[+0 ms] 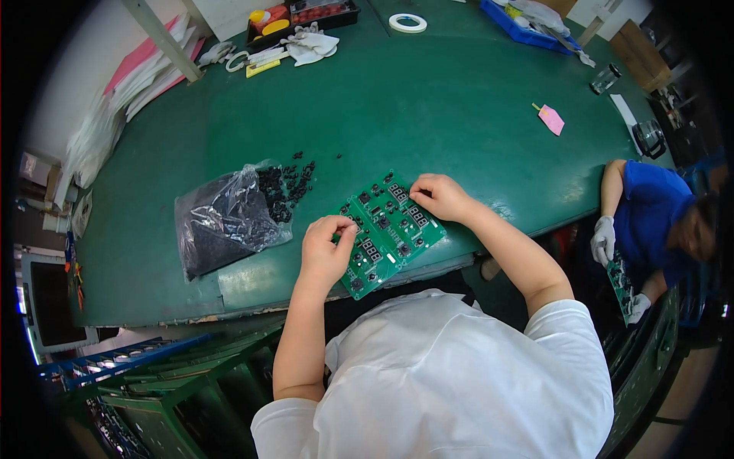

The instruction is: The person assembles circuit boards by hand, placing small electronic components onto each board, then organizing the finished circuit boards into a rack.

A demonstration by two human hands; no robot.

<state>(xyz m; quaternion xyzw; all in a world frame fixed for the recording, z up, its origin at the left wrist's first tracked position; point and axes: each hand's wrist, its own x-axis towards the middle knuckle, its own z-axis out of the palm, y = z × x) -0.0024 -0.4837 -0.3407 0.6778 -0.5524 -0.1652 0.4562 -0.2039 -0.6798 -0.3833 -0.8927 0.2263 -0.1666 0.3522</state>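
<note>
A green circuit board [391, 256] lies near the table's front edge, fitted with digit displays, black buttons and other small parts. Over its left part is my left hand [327, 243], thumb and fingers closed in a pinch; whatever they hold is too small to make out. My right hand [443, 197] pinches at the board's upper right, beside a digit display, with its fingertips' contents hidden. To the left, a clear plastic bag [218, 223] full of small black parts lies on its side. Loose black parts [289, 186] spill from its mouth onto the table.
A person in blue [654, 206] at the right holds another circuit board [619, 287] in gloved hands. The green table [428, 92] carries a tape roll [407, 23], pink tag [551, 120], glass jar [605, 79], blue tray [527, 27] and white gloves [312, 47]. Green metal racks [191, 390] stand below left.
</note>
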